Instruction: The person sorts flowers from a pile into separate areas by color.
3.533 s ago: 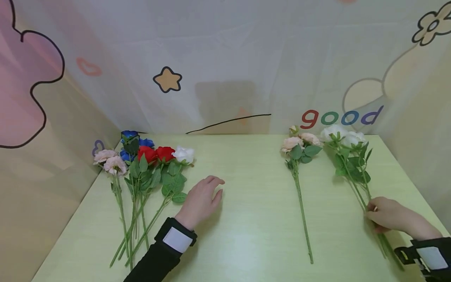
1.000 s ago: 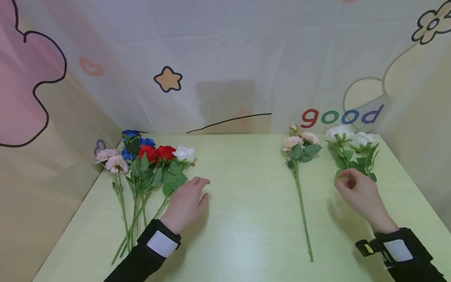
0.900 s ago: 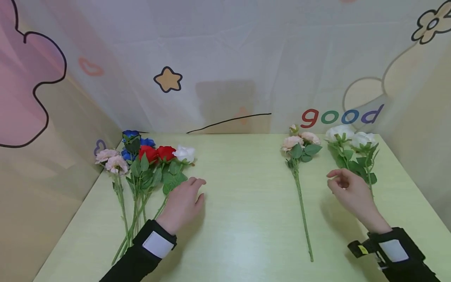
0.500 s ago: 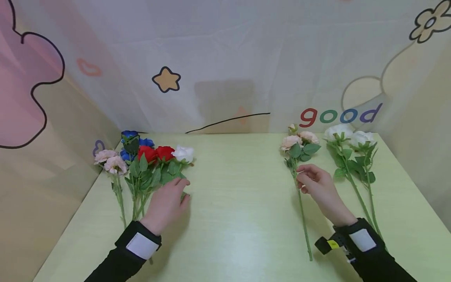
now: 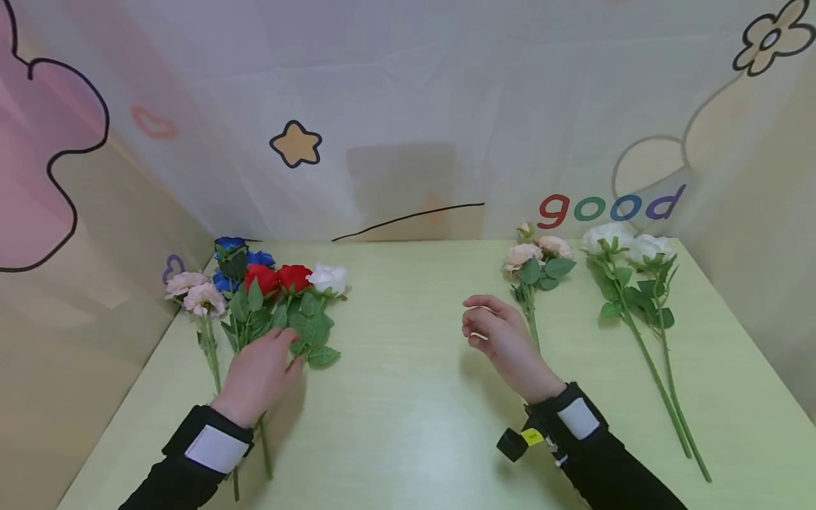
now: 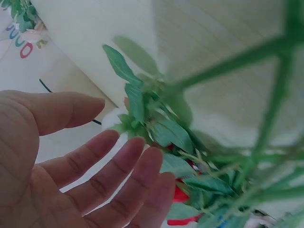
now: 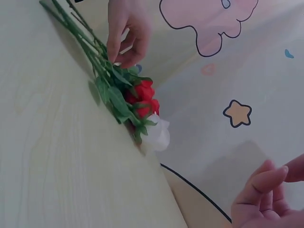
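My left hand (image 5: 258, 375) hovers over the stems of the flower bunch at the left, thumb apart from loosely bent fingers. In the left wrist view nothing lies between thumb and fingertips, and green leaves (image 6: 171, 133) show just beyond them. The bunch has pale pink flowers (image 5: 204, 299), blue roses (image 5: 229, 244), red roses (image 5: 294, 278) and a white rose (image 5: 328, 277). My right hand (image 5: 506, 347), fingers loosely curled and holding nothing, is above the table, left of and partly in front of a pale pink flower stem (image 5: 523, 256). Its lower stem is mostly hidden behind the hand and sleeve.
Two white roses (image 5: 649, 248) lie on long stems at the right of the pale wooden table (image 5: 395, 425). A printed cloth backdrop (image 5: 408, 92) rises along the table's rear edge. Bare tabletop shows between the left bunch and my right hand.
My right hand has let go of the white rose stems and moved left, past the pale pink flower. The white roses stay lying at the right. My left hand has drifted left over the bunch.
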{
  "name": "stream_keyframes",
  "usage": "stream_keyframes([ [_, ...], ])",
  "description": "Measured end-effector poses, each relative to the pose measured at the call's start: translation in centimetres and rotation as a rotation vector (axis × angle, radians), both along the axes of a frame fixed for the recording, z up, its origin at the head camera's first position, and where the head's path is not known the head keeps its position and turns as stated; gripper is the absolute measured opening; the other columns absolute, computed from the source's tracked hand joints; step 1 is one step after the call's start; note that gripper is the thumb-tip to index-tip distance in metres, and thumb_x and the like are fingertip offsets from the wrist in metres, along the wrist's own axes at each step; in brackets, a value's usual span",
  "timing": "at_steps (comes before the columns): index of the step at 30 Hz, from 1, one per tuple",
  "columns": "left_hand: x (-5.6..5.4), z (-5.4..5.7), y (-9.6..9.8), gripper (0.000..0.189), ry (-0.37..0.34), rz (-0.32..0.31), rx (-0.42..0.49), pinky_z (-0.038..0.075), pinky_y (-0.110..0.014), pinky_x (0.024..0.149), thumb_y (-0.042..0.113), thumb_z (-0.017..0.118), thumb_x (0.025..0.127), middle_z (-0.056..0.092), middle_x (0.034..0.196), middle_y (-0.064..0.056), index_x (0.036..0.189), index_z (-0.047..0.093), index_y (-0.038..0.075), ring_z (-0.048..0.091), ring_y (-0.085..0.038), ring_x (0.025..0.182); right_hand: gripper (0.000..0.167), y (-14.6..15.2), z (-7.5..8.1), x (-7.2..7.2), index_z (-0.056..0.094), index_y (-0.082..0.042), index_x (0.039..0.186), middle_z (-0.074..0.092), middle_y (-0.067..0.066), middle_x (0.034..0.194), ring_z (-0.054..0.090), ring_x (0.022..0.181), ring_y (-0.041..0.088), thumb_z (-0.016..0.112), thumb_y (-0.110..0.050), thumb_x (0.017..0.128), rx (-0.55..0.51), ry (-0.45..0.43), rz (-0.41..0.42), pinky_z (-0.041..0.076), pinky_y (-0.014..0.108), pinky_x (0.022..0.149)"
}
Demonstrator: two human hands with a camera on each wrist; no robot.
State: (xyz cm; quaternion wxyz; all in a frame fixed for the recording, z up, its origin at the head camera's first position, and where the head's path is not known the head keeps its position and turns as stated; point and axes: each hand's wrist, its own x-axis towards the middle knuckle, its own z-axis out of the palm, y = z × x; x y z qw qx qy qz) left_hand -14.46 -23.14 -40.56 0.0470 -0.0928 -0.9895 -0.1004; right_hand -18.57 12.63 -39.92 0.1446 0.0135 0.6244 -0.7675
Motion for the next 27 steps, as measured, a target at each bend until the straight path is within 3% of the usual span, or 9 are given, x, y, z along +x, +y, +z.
stream_keyframes([
  [5, 0.5, -0.1, -1.4, 0.028, -0.086, 0.023, -0.003, 0.056, -0.048, 0.07, 0.015, 0.072, 0.089, 0.071, 0.099, -0.018, 0.109, 0.066, -0.003, 0.069, -0.033, 0.084, 0.009, -2.3, -0.3, -0.4, 0.054, -0.01, 0.11, 0.058, -0.003, 0.084, 0.057, 0.077, 0.01, 0.046, -0.011, 0.104, -0.115, -0.055, -0.003, 0.049, 0.015, 0.069],
  [9, 0.7, -0.3, -2.3, 0.025, -0.162, 0.034, -0.004, 0.053, -0.043, 0.063, 0.018, 0.073, 0.089, 0.068, 0.085, -0.012, 0.102, 0.066, -0.002, 0.063, -0.023, 0.071, 0.01, -3.7, -0.7, -0.5, 0.054, -0.009, 0.11, 0.058, -0.003, 0.084, 0.057, 0.076, 0.01, 0.046, -0.01, 0.104, -0.149, -0.076, 0.003, 0.049, 0.015, 0.068],
  [14, 0.9, -0.5, -2.6, 0.023, -0.236, 0.046, 0.004, 0.047, -0.036, 0.056, 0.021, 0.073, 0.089, 0.065, 0.078, -0.005, 0.095, 0.067, 0.0, 0.055, -0.016, 0.063, 0.011, -5.1, -1.3, -0.4, 0.053, -0.008, 0.111, 0.058, -0.002, 0.082, 0.057, 0.074, 0.01, 0.048, -0.01, 0.102, -0.131, -0.055, 0.018, 0.048, 0.016, 0.066],
  [27, 0.8, -1.1, -2.5, 0.017, -0.288, 0.048, 0.007, 0.054, -0.04, 0.063, 0.021, 0.075, 0.088, 0.073, 0.083, -0.007, 0.086, 0.071, 0.005, 0.067, -0.022, 0.072, 0.015, -6.8, -2.9, 0.8, 0.054, -0.004, 0.114, 0.059, -0.001, 0.082, 0.057, 0.075, 0.012, 0.049, -0.009, 0.101, -0.051, -0.021, 0.103, 0.049, 0.017, 0.068],
])
